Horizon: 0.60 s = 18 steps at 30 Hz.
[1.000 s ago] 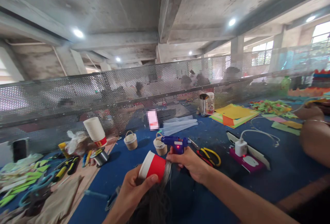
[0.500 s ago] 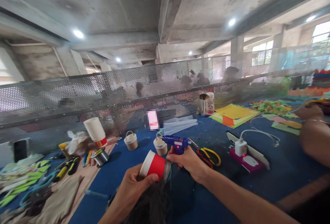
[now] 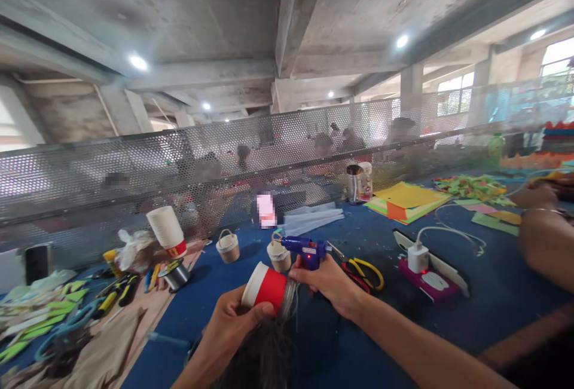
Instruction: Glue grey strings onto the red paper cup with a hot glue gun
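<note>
Tilted on its side, a red and white paper cup [image 3: 271,288] is gripped by my left hand [image 3: 233,317], thumb along its lower side. Grey twine [image 3: 289,298] wraps the cup's right end, and a loose dark bundle of strands [image 3: 264,353] hangs below. My right hand [image 3: 325,281] is closed round a blue hot glue gun [image 3: 305,248] with a red light lit; its nozzle points left. Thumb and forefinger of that hand are close to the twine at the cup. Behind the nozzle stands a small twine-wrapped basket [image 3: 278,256], and a similar basket [image 3: 228,248] is to its left.
Yellow-handled scissors [image 3: 365,272] lie right of the glue gun. Further right are a purple power strip [image 3: 428,278] with a charger and another person's arm [image 3: 545,239]. Stacked paper cups [image 3: 165,230], a wire spool [image 3: 176,274] and pliers [image 3: 117,294] are at left. A perforated metal screen [image 3: 215,168] runs behind.
Almost nothing differs. The cup and both hands hold nearly the same position, and the view has shifted very slightly.
</note>
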Each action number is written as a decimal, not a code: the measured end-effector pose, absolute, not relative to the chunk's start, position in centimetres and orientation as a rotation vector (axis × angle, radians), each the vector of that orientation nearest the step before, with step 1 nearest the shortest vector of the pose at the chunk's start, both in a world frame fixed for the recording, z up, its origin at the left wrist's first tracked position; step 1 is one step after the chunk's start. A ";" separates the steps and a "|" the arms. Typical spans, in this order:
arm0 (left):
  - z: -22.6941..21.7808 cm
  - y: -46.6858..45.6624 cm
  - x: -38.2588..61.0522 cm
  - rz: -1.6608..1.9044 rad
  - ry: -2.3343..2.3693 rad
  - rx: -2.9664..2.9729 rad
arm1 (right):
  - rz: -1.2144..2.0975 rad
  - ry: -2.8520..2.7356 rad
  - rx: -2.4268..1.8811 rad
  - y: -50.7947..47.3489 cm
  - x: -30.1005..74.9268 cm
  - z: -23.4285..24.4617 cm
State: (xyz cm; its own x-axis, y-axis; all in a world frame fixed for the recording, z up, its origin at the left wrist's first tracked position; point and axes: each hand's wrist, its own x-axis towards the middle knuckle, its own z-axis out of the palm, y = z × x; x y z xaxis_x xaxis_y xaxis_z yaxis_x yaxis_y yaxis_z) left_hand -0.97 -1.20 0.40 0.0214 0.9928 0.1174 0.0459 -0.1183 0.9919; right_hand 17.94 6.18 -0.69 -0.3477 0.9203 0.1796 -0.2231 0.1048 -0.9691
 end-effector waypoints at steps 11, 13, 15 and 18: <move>0.2 -1.1 -1.2 1.271 1.137 1.335 | 1.438 -1.396 -0.746 6.2 17.9 -0.7; 0.1 -1.0 -1.3 1.261 1.121 1.342 | 1.456 -1.387 -0.744 6.2 17.9 -0.6; 0.0 -0.9 -1.4 1.251 1.100 1.344 | 1.473 -1.374 -0.738 6.1 17.9 -0.6; -0.3 -0.8 -1.6 1.256 1.088 1.344 | 1.480 -1.372 -0.730 6.1 17.9 -0.6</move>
